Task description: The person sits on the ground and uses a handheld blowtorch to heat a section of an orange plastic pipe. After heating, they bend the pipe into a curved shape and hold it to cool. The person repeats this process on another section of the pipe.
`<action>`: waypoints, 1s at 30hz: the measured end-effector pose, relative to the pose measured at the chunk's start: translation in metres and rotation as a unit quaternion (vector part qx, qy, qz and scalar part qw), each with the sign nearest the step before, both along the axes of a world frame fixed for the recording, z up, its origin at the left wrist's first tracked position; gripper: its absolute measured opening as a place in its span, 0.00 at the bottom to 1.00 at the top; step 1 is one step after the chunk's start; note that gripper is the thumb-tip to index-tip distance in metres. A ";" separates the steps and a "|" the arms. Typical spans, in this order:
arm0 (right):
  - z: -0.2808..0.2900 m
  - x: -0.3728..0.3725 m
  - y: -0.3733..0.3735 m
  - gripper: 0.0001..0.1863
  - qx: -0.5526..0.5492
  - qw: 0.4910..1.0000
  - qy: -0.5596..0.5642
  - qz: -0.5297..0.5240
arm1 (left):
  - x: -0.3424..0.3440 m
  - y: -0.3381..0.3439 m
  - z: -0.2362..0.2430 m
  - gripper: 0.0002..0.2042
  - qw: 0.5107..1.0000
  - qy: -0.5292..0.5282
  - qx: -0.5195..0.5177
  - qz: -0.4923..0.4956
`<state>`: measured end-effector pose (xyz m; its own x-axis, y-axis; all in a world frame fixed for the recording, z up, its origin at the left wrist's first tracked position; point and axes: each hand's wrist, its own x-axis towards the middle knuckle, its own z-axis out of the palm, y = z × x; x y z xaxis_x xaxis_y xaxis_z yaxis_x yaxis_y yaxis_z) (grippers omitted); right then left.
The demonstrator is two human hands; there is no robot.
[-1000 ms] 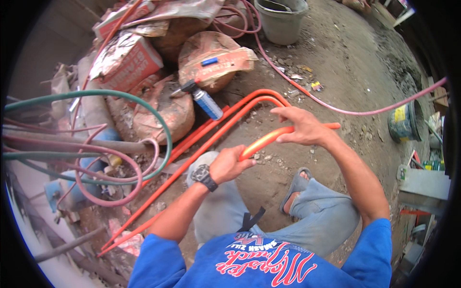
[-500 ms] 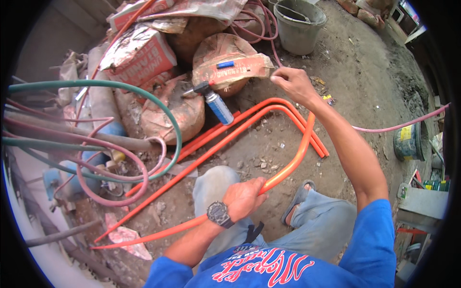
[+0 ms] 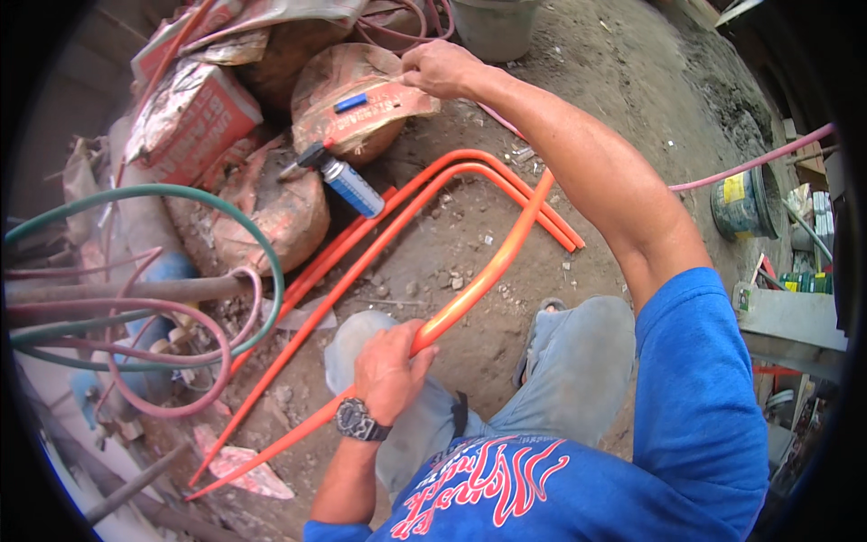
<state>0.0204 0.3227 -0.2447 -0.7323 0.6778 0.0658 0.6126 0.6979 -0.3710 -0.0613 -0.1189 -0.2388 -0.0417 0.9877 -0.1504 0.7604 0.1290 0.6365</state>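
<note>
My left hand (image 3: 390,372) is wrapped round an orange plastic pipe (image 3: 488,275), which curves upward and passes behind my right forearm. Its lower end slants down to the left past my wrist. Stretched far forward, my right hand (image 3: 440,69) is closed with its fingers pinched; anything in it is too small to make out. It is beside a lump covered with torn bag paper (image 3: 361,117), on which a small blue stick-like object (image 3: 350,102) lies. A blowtorch on a gas can (image 3: 350,185) leans below it. More bent orange pipes (image 3: 352,287) lie on the dirt.
Coiled green hose (image 3: 244,215) and pink hose (image 3: 221,348) fill the left side. Torn red-and-white bags (image 3: 203,117) are heaped behind. A grey bucket (image 3: 497,27) stands at the far side, a dark bucket (image 3: 745,203) at right. Small stones dot the dirt floor.
My right hand has reached forward and left, from above the pipe's bend to the paper-covered lump. My left hand keeps its hold on the pipe. The view has shifted to the right.
</note>
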 end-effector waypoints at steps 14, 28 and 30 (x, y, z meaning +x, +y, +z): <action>-0.083 -0.036 -0.021 0.13 0.049 0.994 0.094 0.013 | -0.031 -0.028 0.009 0.18 0.971 -0.207 -0.059 0.103; -0.175 -0.158 -0.012 0.14 0.183 0.982 -0.024 0.034 | -0.108 0.026 -0.013 0.22 0.958 -0.199 -0.127 0.162; -0.175 -0.147 -0.001 0.13 0.153 0.985 -0.074 0.015 | -0.126 0.063 -0.063 0.21 0.957 -0.232 -0.058 0.167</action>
